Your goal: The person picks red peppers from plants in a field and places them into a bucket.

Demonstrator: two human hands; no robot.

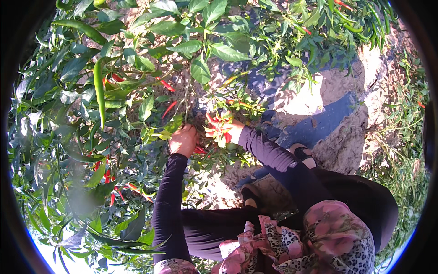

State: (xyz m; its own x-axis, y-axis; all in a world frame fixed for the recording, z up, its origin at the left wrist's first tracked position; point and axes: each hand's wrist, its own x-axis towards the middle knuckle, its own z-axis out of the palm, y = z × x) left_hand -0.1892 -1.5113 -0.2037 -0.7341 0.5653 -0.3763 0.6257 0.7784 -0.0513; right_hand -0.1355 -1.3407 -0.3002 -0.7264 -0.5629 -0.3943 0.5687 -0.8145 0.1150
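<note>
My right hand is closed around a bunch of red chili peppers, with some small green leaves among them. Just to the left, my left hand reaches in at the foot of a pepper plant stem. Its fingertips are hidden by the hand itself and by foliage, so its grip does not show. More red chilies hang low between and below both hands. Two single red chilies, one slanting and one higher up, are on the plant above my left hand.
Dense pepper plants fill the left side, bearing a long green chili and a red cluster. Further plants stand at upper right. Dark plastic sheeting partly covered by soil lies near my shoe.
</note>
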